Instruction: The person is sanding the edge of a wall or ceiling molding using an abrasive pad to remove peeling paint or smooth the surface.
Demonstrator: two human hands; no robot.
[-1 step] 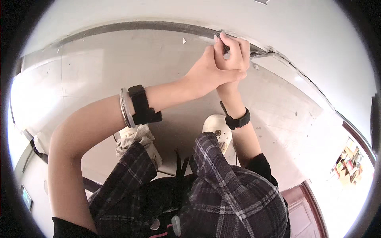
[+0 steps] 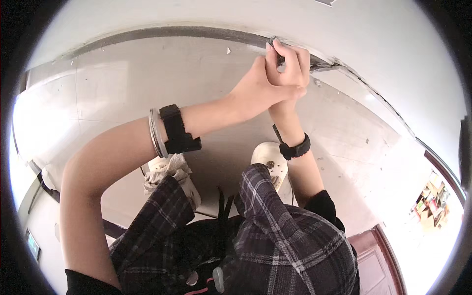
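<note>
My right hand (image 2: 296,61) is up at the foot of the wall, fingers curled, pinching a small dark grey, rough piece (image 2: 273,41), perhaps a scouring pad. Only bits of that piece show between the thumb and fingertips. It lies against or very near the dark skirting strip (image 2: 196,32). My left hand (image 2: 255,81) reaches across and is closed round the right one, its thumb lying over the base of the right hand. The left fingers are mostly hidden behind.
A white wall (image 2: 393,54) rises beyond the strip, with a cracked, worn corner (image 2: 334,64). White scraps and specks lie on the grey floor (image 2: 172,69). Below are my white clogs (image 2: 268,152), a crumpled cloth (image 2: 169,172) by the left one, and a reddish door (image 2: 376,260) at lower right.
</note>
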